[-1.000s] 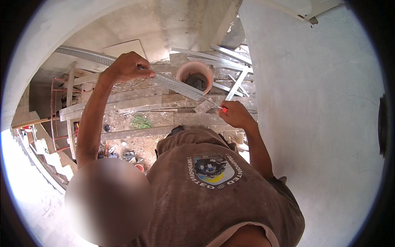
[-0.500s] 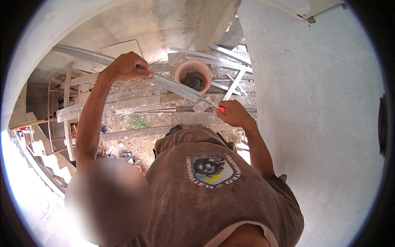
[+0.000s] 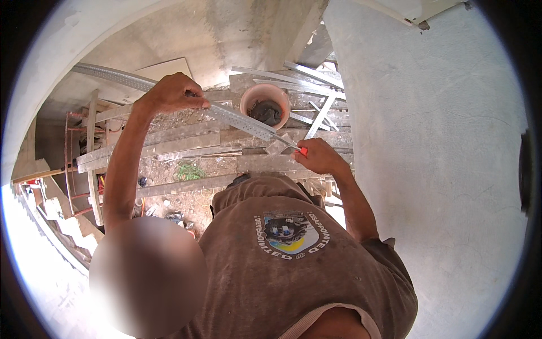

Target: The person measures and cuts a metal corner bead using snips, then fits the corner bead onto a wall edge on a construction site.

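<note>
A long perforated metal angle strip (image 3: 241,121) slants across in front of me, from the upper left down toward the middle. My left hand (image 3: 178,93) is closed around it, with thumb and fingers pinching its edge. My right hand (image 3: 322,156) is closed round the red handle of a tool (image 3: 304,151). The tool's slim metal front part reaches up to the strip's lower right end and appears to touch it. Whether it is a pair of snips or another tool, I cannot tell, as my fingers hide most of it.
Beyond the strip, a pinkish bucket (image 3: 265,106) with dark contents stands on wooden planks (image 3: 186,141). More metal strips (image 3: 322,116) lie to its right. A grey wall (image 3: 429,169) rises close on my right. Green cord (image 3: 189,172) lies on the lower ground, near a red metal frame (image 3: 69,164).
Both hands keep their grips, and the strip stays in nearly the same place. The right hand and tool have shifted very slightly.
</note>
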`<state>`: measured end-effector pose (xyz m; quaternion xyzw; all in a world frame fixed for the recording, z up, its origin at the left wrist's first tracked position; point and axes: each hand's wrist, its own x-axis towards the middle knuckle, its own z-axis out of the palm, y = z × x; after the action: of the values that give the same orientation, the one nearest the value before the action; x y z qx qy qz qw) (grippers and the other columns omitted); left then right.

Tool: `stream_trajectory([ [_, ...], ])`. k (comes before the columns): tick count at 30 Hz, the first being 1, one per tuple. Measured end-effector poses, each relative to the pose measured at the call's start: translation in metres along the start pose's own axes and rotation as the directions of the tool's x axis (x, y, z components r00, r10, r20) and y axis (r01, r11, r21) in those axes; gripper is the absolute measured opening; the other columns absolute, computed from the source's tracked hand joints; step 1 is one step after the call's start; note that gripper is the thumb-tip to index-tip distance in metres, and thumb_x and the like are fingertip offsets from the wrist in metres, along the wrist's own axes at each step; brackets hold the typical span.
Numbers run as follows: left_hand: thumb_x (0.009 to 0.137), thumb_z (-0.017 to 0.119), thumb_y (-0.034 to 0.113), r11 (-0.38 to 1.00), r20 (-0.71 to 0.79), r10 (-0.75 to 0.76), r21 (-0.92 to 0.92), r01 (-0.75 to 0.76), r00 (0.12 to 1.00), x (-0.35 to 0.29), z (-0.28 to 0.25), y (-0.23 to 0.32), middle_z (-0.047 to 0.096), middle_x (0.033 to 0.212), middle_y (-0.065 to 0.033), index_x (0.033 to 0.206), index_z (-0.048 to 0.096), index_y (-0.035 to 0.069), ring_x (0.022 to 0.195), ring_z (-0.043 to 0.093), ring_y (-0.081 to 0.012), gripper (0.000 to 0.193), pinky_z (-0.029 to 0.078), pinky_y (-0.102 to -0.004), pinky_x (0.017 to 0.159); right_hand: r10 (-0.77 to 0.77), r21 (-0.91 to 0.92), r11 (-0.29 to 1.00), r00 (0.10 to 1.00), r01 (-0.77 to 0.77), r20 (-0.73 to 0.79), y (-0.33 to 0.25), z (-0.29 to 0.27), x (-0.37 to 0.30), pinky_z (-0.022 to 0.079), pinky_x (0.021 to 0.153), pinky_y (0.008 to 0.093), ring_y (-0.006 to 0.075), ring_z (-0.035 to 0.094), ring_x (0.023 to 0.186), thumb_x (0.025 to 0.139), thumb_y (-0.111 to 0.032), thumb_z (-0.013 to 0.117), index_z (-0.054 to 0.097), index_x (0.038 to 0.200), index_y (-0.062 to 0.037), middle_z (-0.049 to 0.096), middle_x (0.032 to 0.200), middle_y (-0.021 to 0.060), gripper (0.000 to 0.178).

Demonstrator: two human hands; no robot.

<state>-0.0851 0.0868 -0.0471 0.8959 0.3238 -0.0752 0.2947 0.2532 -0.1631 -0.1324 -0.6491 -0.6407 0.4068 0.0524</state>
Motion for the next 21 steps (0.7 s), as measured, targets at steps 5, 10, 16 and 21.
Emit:
stream_trajectory([
  [5, 0.086, 0.076, 0.047, 0.999, 0.034, -0.015, 0.032, 0.014, 0.999, 0.000, -0.005, 0.003, 0.075, 0.078, -0.0047, 0.089, 0.081, 0.012, 0.070, 0.068, -0.0194, 0.036, 0.051, -0.0369, 0.067, -0.022, -0.006, 1.000, 1.000, 0.022, 0.009, 0.001, 0.001, 0.000, 0.052, 0.079, 0.0515, 0.0445, 0.069, 0.082, 0.087, -0.031, 0.068, 0.069, 0.089, 0.0037, 0.068, 0.081, 0.0270, 0.035],
  [10, 0.086, 0.076, 0.047, 0.998, 0.000, 0.028, 0.048, -0.028, 1.000, 0.000, -0.002, -0.006, 0.075, 0.077, -0.0043, 0.087, 0.081, 0.012, 0.070, 0.068, -0.0202, 0.036, 0.050, -0.0370, 0.066, -0.012, 0.024, 1.000, 1.000, 0.011, 0.029, -0.001, 0.003, 0.000, 0.052, 0.079, 0.0518, 0.0440, 0.069, 0.082, 0.086, -0.031, 0.067, 0.068, 0.090, 0.0043, 0.069, 0.082, 0.0270, 0.035],
  [16, 0.086, 0.076, 0.047, 0.998, -0.012, 0.033, 0.058, -0.032, 0.999, 0.001, -0.002, -0.005, 0.074, 0.076, -0.0050, 0.088, 0.080, 0.012, 0.069, 0.067, -0.0209, 0.036, 0.049, -0.0372, 0.065, 0.017, 0.036, 0.999, 0.999, -0.018, 0.045, -0.004, 0.007, 0.000, 0.052, 0.078, 0.0520, 0.0441, 0.068, 0.081, 0.087, -0.031, 0.066, 0.068, 0.091, 0.0046, 0.068, 0.081, 0.0271, 0.036],
  [21, 0.083, 0.078, 0.042, 0.996, -0.065, 0.070, 0.054, -0.067, 0.995, -0.001, 0.000, -0.007, 0.072, 0.071, -0.0048, 0.084, 0.079, 0.010, 0.065, 0.065, -0.0184, 0.031, 0.048, -0.0356, 0.061, -0.022, 0.077, 0.997, 1.000, 0.023, -0.006, -0.002, 0.015, -0.003, 0.052, 0.077, 0.0508, 0.0432, 0.068, 0.080, 0.089, -0.032, 0.068, 0.067, 0.091, 0.0057, 0.067, 0.081, 0.0272, 0.038],
])
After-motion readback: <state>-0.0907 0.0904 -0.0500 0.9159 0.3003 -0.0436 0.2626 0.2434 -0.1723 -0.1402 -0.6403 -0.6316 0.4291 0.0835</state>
